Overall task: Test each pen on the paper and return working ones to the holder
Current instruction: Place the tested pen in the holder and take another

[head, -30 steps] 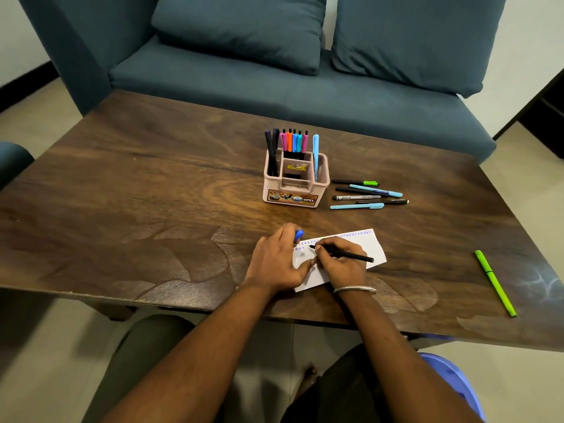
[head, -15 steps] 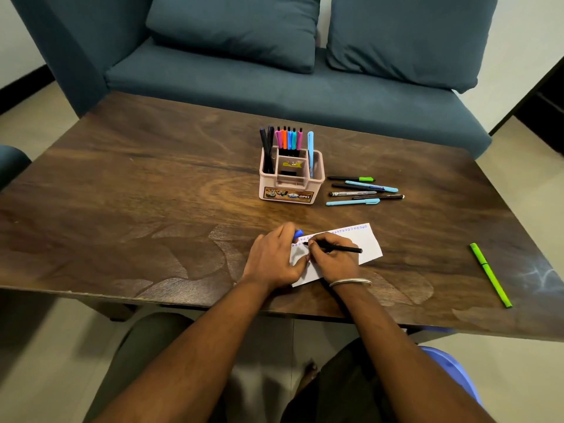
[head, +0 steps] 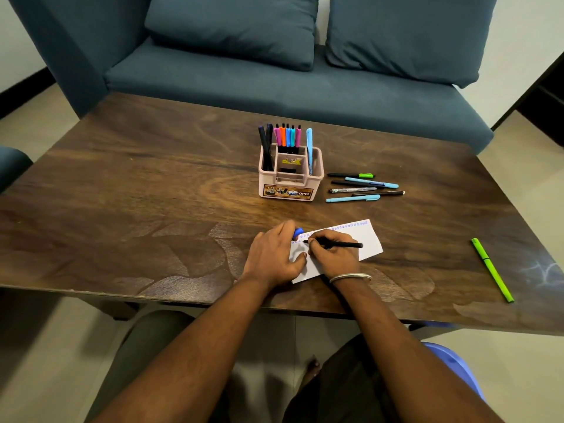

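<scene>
Midway: right hand (head: 334, 254) pinches black pen (head: 341, 244) on paper (head: 366, 239); left hand (head: 274, 254) grips blue cap (head: 297, 232); holder (head: 290, 178) part-filled, six pens left.

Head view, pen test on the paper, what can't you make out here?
- Head view: any ink mark under the black pen tip is too small to see.
- Blue cap: mostly hidden by the left hand.
- Paper: near part covered by the right hand.
</scene>
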